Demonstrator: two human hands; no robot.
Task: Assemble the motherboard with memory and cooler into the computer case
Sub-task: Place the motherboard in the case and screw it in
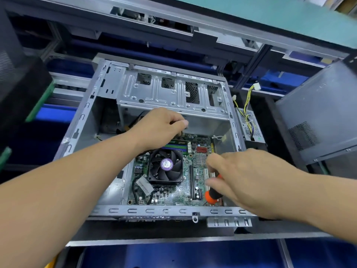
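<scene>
Motherboard seated flat inside open case, cooler mounted. Left hand above memory slots, fingers curled; contents not visible. Right hand grips orange-black screwdriver over board's right edge.

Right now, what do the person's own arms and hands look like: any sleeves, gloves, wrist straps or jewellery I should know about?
Both forearms are bare up to the frame edge: no sleeves show. The left hand and the right hand wear no gloves. No watch, ring, bracelet or anti-static wrist strap is visible on either wrist, and no cable or marking shows on the arms.
</scene>
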